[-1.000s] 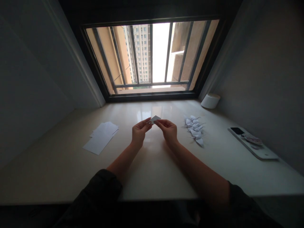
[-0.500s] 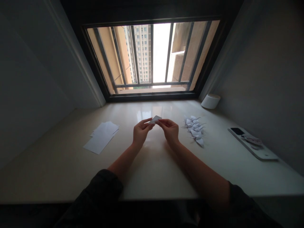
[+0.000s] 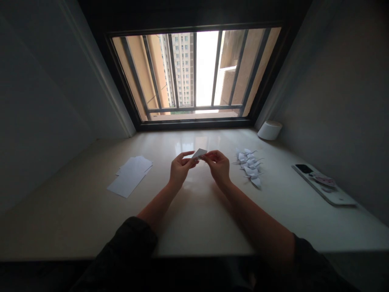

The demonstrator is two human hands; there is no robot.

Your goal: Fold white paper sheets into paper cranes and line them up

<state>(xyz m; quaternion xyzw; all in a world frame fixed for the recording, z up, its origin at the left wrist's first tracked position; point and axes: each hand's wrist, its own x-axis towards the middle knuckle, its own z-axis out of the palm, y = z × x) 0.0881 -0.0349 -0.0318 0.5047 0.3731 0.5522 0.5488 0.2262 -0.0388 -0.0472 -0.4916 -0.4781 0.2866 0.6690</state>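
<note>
you have a small folded paper (image 3: 200, 152) between your two hands, out at your fingertips, with a pointed corner facing away from you. your left hand (image 3: 179, 168) grips its near left side between thumb and fingers, the index finger reaching out along the far side. your right hand (image 3: 219, 167) is pinched in at the near right edge, fingertips curled close together; which of those fingers bear on the paper is too small to tell. the paper seems to be up off the white surface (image 3: 197, 219), though the gap below is hard to judge.

the step in hand looks like working a fold in the air, the left hand steadying while the right handles the edge. the next move, as i judge it, calls for a firm left pinch and for the right fingertips to line up the layers before any crease is pressed. the layers are too small to count.

to the left of your left hand lie loose white sheets (image 3: 127, 180), overlapping. just right of your right hand sits a cluster of folded paper birds (image 3: 249, 166); farther right lies a phone (image 3: 337, 196), well apart from your fingers.
</note>
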